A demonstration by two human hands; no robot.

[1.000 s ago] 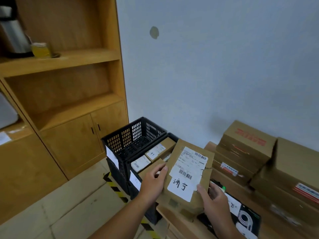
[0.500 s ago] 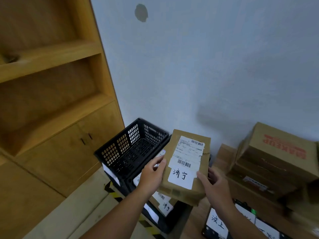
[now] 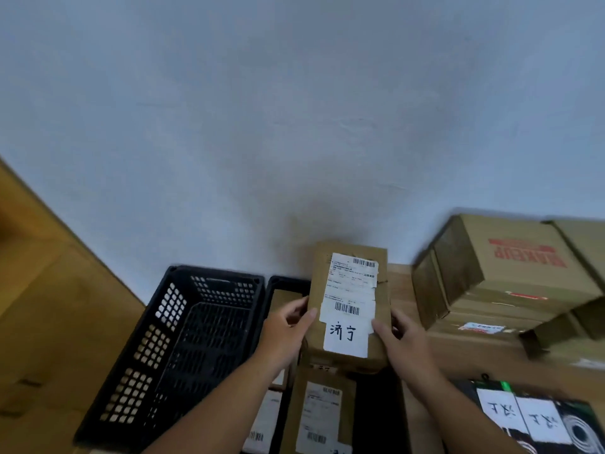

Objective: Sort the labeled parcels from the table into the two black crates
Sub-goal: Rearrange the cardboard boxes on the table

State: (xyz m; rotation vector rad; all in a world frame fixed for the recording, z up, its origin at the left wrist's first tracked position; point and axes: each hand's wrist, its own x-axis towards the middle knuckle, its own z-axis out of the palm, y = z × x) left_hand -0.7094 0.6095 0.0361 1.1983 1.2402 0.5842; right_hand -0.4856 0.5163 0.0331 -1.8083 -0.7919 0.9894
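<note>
Blocking most of one black crate (image 3: 285, 282) — held parcel (image 3: 348, 299).

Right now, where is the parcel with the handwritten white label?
Head view, lower centre: the parcel is held between the left hand and right hand, above the right black crate, beside the empty black crate.

Looks like a storeroom or parcel-sorting corner: stacked cardboard cartons (image 3: 510, 273) against a bare pale wall (image 3: 294, 109), black mesh crates (image 3: 183, 339), one holding labelled parcels (image 3: 319, 411) with printed barcodes, a wooden cabinet (image 3: 49, 306) at the left.
</note>
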